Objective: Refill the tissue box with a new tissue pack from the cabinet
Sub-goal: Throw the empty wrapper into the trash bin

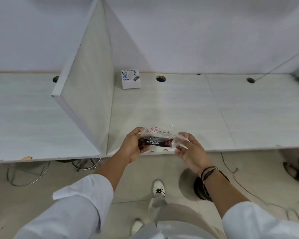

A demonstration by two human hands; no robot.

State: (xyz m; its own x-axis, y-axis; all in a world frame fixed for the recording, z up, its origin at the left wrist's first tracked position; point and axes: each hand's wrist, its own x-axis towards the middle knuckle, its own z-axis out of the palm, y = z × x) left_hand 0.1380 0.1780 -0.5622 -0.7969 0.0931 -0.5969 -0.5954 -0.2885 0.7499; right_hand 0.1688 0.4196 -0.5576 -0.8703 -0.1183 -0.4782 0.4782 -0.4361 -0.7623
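A tissue pack (155, 141) in clear plastic wrap with a dark printed band and pink marks is held above the desk's front edge. My left hand (133, 145) grips its left end. My right hand (190, 149) pinches the loose plastic at its right end. The white cube tissue box (130, 79), covered in stickers with a round hole on top, stands at the back of the desk against the wall, well beyond both hands.
An upright white divider panel (86, 80) splits the pale desk (214, 109) on the left. Cable holes (160, 78) pierce the desk's back edge. Below are stool bases (86, 163), loose cables (231, 169) and a dark round object (202, 188) on the floor.
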